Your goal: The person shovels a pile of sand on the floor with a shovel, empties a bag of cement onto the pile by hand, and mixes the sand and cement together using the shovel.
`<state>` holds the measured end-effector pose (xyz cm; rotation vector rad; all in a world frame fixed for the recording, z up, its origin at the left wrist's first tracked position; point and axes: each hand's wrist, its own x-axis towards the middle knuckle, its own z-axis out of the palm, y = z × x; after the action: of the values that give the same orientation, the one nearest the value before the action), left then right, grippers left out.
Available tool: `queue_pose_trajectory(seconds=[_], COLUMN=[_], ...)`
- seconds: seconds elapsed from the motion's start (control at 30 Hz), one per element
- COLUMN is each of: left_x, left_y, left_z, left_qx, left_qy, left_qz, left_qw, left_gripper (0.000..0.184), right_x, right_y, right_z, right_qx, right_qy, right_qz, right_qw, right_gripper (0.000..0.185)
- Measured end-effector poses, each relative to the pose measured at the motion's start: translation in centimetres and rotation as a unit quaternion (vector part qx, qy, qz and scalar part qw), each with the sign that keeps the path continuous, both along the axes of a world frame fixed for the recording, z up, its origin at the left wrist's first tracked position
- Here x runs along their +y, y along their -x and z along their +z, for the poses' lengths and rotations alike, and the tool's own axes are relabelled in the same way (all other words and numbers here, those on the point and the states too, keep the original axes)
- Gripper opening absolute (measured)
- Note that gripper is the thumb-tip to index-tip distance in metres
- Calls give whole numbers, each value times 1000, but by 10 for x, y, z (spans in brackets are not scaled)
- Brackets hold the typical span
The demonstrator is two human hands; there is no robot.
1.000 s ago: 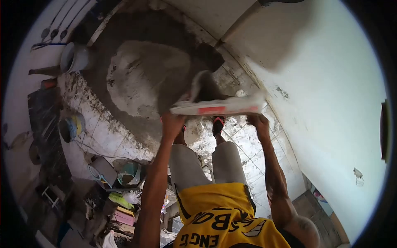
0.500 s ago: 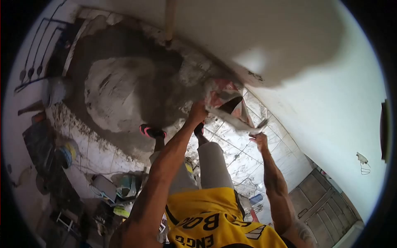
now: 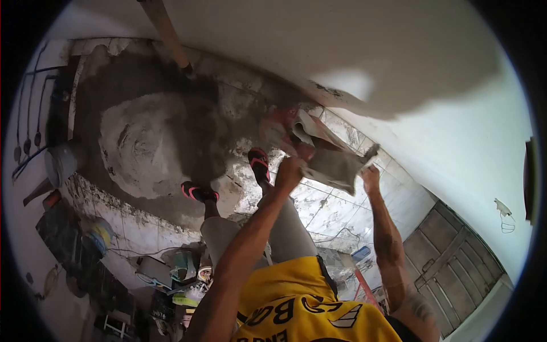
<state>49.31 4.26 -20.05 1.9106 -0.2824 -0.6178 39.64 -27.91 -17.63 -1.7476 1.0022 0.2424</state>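
2 bare hands hold a limp, grey-brown bag point(image 3: 333, 165) stretched between them, low in front of a person in a yellow shirt point(image 3: 296, 290). The left hand point(image 3: 290, 172) is closed in a fist on the near edge, and the right hand point(image 3: 370, 178) has its fingers drawn narrow at the far corner, seemingly pinching it, though motion blur hides the exact grip. A red-marked part of the bag trails away beyond the left hand, above the tiled floor point(image 3: 325, 214). Half a second ago the bag was bunched up, with its dark hollow facing the person; now a broad, flat side panel shows and the far corner sits higher. The view has also swung, so the pale grey heap point(image 3: 137, 145), ringed by a darker patch point(image 3: 199, 128), lies further to the left, and more of the door point(image 3: 456, 259) shows at the right. As I judge it, the work of this moment is on the bag itself, with the heap left alone. 2 black-and-pink sandals point(image 3: 260, 162) stand near the heap's edge, and a wooden handle point(image 3: 168, 37) slants down past the wall point(image 3: 421, 142) behind it, touched by neither hand.
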Motion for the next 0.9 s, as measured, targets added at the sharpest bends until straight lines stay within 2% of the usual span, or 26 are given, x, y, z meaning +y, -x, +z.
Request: queue_pose_trajectory(seconds=[0.03, 0.07, 0.1, 0.13, 0.17, 0.2, 0.27, 0.3, 0.33, 0.37, 0.43, 0.5, 0.53, 0.6, 0.63, 0.7, 0.73, 0.77, 0.8, 0.83, 0.87, 0.9], left_x=[-14, -27, -38, -49, -67, -74, -85, -90, -92, -91, -93, -83, -81, -76, -70, -56, -48, -35, -16, 8, 38, 68], left_y=[10, 17, 15, 17, 24, 22, 18, 25, 24, 26, 43, 65, 79, 99, 103, 111, 106, 98, 90, 78, 63, 55], left_z=[2, 2, 13, 27, 17, 20, 30, 25, 31, 34, 18, -13, -28, -44, -49, -47, -37, -27, -19, -8, 12, 16], left_qx=[6, 9, 9, 12, 40, 59, 107, 95, 100, 113, 110, 84, 97, 127, 120, 89, 65, 96, 109, 88, 124, 95], left_qy=[-5, -12, -7, -2, -18, -17, -20, 1, -28, -35, -33, -13, -38, -86, -46, 27, 66, 84, 89, 91, 95, 84], left_qz=[-27, -54, -42, -31, -37, -46, -64, -59, -98, -70, -66, -114, -137, -184, -236, -177, -146, -133, -129, -98, -46, -3], left_qw=[1000, 998, 999, 999, 998, 997, 992, 994, 990, 991, 991, 990, 985, 971, 963, 980, 985, 983, 982, 987, 987, 992], left_gripper=[14, 18, 22, 26, 29, 28, 27, 23, 17, 17, 18, 22, 24, 28, 34, 38, 40, 48, 53, 55, 53, 52], right_x=[-16, -29, -24, -40, -39, -35, -54, -54, -64, -74, -80, -82, -83, -84, -82, -85, -93, -102, -102, -50, -25, 20], right_y=[-1, 3, -8, -9, -18, -27, -24, -24, -15, -3, 18, 49, 66, 87, 91, 83, 79, 72, 61, 9, -23, -59], right_z=[6, -2, 22, 28, 38, 47, 43, 46, 36, 30, 24, 10, 0, -20, -19, -4, 2, 10, 28, 83, 111, 144], right_qx=[45, 38, 7, 53, 63, 69, 77, 88, 61, 57, 59, 74, 89, 87, 101, 132, 208, 238, 240, 204, 115, 19], right_qy=[7, 18, 53, 84, 69, 56, 70, 90, 37, 37, 35, 30, 25, 15, 8, -5, 51, 120, 366, 391, 426, 417], right_qz=[2, -25, 25, 68, 35, 1, 9, -2, -49, -59, -94, -142, -129, -190, -195, -205, -168, -103, 151, 160, 233, 221], right_qw=[999, 999, 998, 993, 995, 996, 995, 992, 996, 996, 993, 987, 987, 978, 975, 970, 962, 958, 886, 883, 867, 882], right_gripper=[23, 22, 19, 17, 16, 16, 14, 14, 13, 13, 15, 17, 20, 19, 20, 22, 24, 27, 29, 33, 32, 29])
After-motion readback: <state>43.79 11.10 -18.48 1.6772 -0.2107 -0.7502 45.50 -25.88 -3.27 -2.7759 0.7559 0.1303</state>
